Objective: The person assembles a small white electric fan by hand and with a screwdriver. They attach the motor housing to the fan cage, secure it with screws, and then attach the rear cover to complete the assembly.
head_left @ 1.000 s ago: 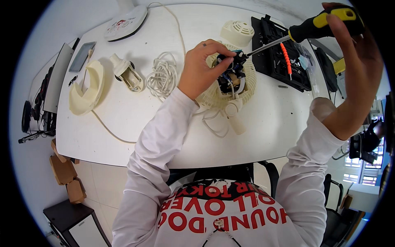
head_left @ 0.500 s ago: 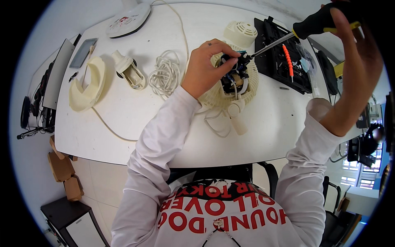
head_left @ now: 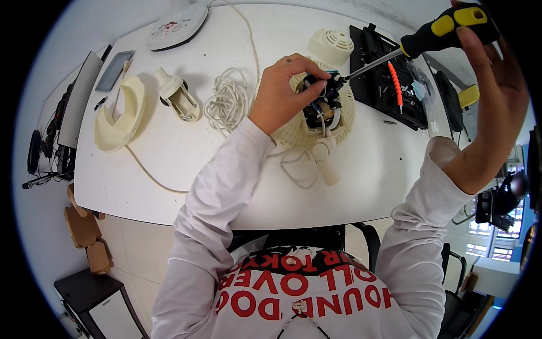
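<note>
A dismantled cream electric fan lies face down, its round grille point(head_left: 345, 121) flat on the table. The dark motor assembly point(head_left: 330, 104) sits exposed at its centre, with wires about it. My left hand point(head_left: 276, 97) is closed in a pinch at the motor's upper left; the fingertips cover what they grip. My right hand point(head_left: 499, 93) is raised at the upper right, with its fingers on the black and yellow handle of a long screwdriver point(head_left: 377, 61). The screwdriver slants down to the left, and its tip meets the motor's upper right side.
A black tool case point(head_left: 375, 93) with an orange flexible shaft point(head_left: 395, 85) lies right of the fan. A cream vented cover point(head_left: 332, 46) stands behind. Leftward are a coiled white cord point(head_left: 226, 104), a cream housing point(head_left: 179, 99), a curved cream shell point(head_left: 135, 113) and a grey tray point(head_left: 114, 72).
The screwdriver's handle has turned about its length, so its yellow patches now face up. My right hand has shifted slightly right and down. My left hand stays put.
</note>
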A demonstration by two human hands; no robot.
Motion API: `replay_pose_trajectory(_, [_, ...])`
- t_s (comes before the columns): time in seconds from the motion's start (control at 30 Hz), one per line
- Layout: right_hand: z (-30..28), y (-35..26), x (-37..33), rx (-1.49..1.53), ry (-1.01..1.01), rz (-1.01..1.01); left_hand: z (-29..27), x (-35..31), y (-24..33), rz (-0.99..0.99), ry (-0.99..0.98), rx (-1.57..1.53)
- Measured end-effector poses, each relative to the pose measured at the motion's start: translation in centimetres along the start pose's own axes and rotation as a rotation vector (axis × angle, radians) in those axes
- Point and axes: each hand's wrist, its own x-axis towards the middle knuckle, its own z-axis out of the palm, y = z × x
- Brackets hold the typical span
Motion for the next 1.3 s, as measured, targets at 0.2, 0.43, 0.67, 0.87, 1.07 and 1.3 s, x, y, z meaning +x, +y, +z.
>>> replay_pose_trajectory(0.2, [0.7,0.6,0.2,-0.068,0.007,0.058,0.0,-0.1,0.0,-0.013,0.005,-0.007])
replay_pose_trajectory(0.43, [-0.9,4.0,-1.6,0.028,0.118,0.075,0.1,0.0,0.4,0.003,0.014,0.013])
replay_pose_trajectory(0.67, [3.0,-1.9,-0.5,-0.091,0.253,0.059,0.0,-0.4,0.2,-0.031,0.084,-0.037])
replay_pose_trajectory(0.87, [2.4,0.8,-0.3,0.034,0.189,-0.085,-0.6,-0.8,0.2,-0.174,0.129,-0.27])
replay_pose_trajectory(1.07, [5.3,-2.2,-0.2,-0.011,0.292,-0.068,-1.2,-2.1,-0.2,-0.302,0.138,-0.319])
replay_pose_trajectory(1.3, [2.6,-5.3,0.3,-0.009,0.039,0.124,0.9,-2.2,-1.1,-0.088,0.202,-0.183])
